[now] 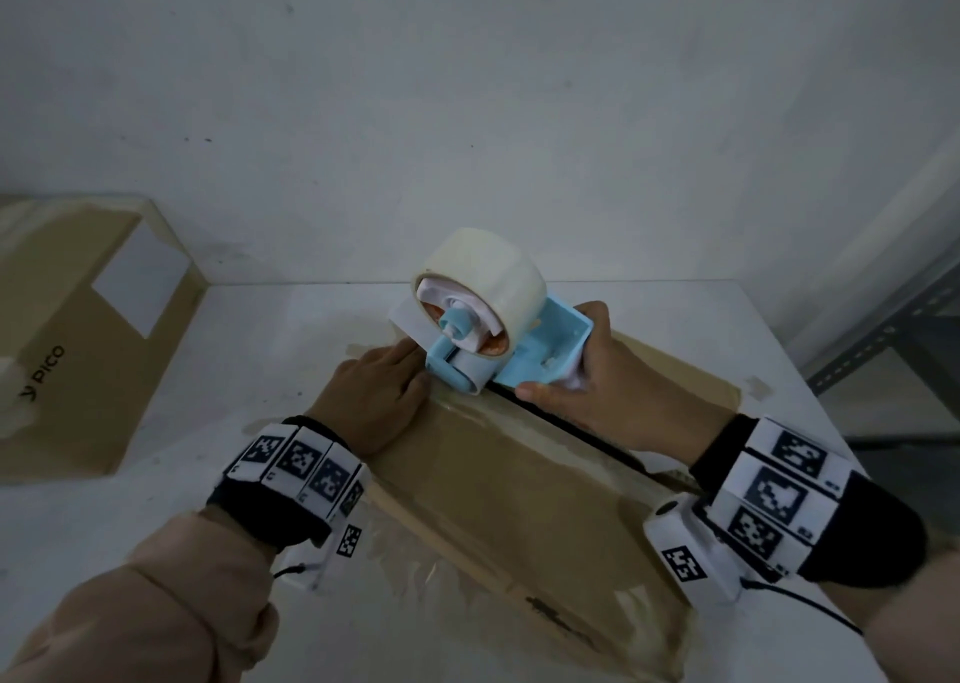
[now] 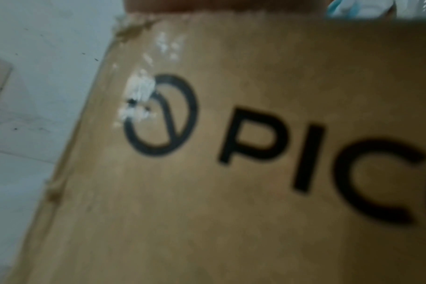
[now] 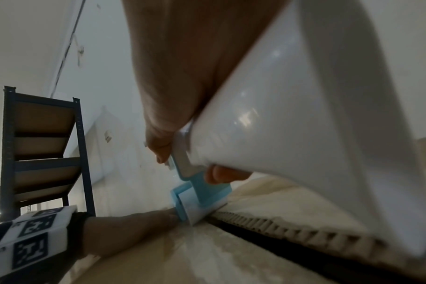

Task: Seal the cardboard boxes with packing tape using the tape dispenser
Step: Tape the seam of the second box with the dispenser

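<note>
**Head view: dispenser set at the far end of the box seam**

Head view looks down on a cardboard box lying on a white table, its two top flaps meeting along a dark open seam that runs from the far end toward the person. Old clear tape residue shines along the flaps. The right hand grips the white handle of the light blue tape dispenser, fingers and thumb curled round it, thumb lying along the blue frame. The dispenser's roller sits on the box top at the far end of the seam, and the roll of clear tape stands above it. The left hand lies on the left flap with its fingers stretched flat, the tips just beside the roller, pressing down at the far edge; it holds nothing.

From the right wrist camera the white handle fills the upper right, the blue roller touches the cardboard where the corrugated flap edge begins, and the left hand reaches in to meet it. A dark metal shelf rack stands against the wall. The left wrist camera sees only the blurred side of the box with a printed black logo.

A second cardboard box, with a white label on it, rests at the far left of the table, well apart from the first
</note>
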Tool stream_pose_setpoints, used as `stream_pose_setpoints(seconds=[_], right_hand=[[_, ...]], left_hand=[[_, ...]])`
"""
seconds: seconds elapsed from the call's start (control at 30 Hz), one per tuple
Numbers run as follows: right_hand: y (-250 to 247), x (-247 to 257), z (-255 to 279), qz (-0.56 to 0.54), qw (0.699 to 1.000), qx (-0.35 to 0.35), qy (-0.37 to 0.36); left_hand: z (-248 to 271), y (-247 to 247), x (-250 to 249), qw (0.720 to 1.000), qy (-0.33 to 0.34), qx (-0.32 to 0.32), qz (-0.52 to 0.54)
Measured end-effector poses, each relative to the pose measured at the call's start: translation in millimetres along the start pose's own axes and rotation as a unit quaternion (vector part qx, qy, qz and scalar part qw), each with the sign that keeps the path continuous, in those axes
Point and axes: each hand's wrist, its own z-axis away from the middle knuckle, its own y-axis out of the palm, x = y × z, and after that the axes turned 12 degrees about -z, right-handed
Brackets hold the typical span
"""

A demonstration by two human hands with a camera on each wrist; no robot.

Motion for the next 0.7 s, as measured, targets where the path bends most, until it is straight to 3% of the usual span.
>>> stream_pose_setpoints(seconds=[0.2, 0.33, 0.5, 0.7], right_hand=[[-1, -2, 6, 0.008, 1.0, -0.006, -0.005], [-24, -15, 44, -0.013, 0.998, -0.047, -0.025], [-49, -25, 90, -0.061, 0.994, -0.083, 0.029], [-47, -24, 92, -0.061, 0.994, -0.086, 0.016]], left_hand=[[0, 0, 1, 1.0, 0.007, -0.003, -0.005], [-1, 2, 5, 1.0, 0.008, 0.011, -0.013], [-2, 2, 6, 1.0, 0.011, 0.009, -0.018], [7, -3, -32, 0.989, -0.025, 0.035, -0.139]])
